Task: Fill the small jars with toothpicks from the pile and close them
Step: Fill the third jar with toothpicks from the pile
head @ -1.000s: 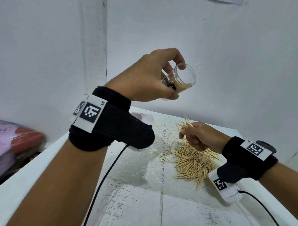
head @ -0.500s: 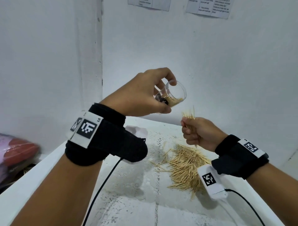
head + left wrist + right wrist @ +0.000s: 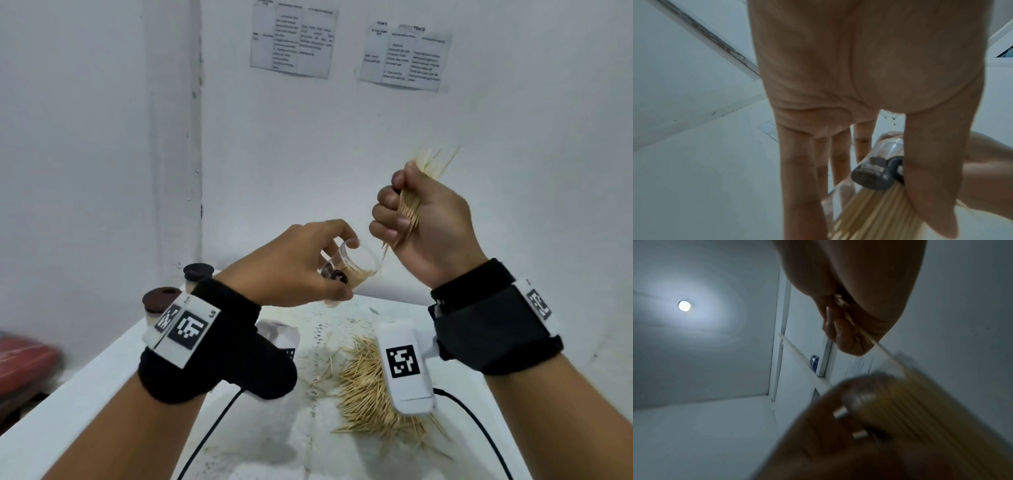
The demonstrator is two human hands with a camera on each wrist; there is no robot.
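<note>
My left hand (image 3: 308, 267) holds a small clear jar (image 3: 356, 265) in the air, tilted with its mouth toward the right; some toothpicks lie inside, and a dark lid hangs beside it under my thumb. In the left wrist view the jar (image 3: 877, 186) with toothpicks and the grey lid (image 3: 875, 172) sit between thumb and fingers. My right hand (image 3: 421, 219) grips a bundle of toothpicks (image 3: 411, 205) in a fist just above and right of the jar mouth, their lower tips near the rim. The pile of toothpicks (image 3: 370, 387) lies on the white table below.
Two small jars with dark brown lids (image 3: 161, 299) (image 3: 197, 272) stand at the table's back left, partly behind my left wrist strap. A white lace mat (image 3: 325, 329) covers the table. White walls close in behind and left. A red object (image 3: 24, 359) lies off the table's left.
My right hand lifted a bundle of toothpicks from the pile up to the jar mouth. The left hand kept hold of the jar, which sits lower in view as the head tilted up.
</note>
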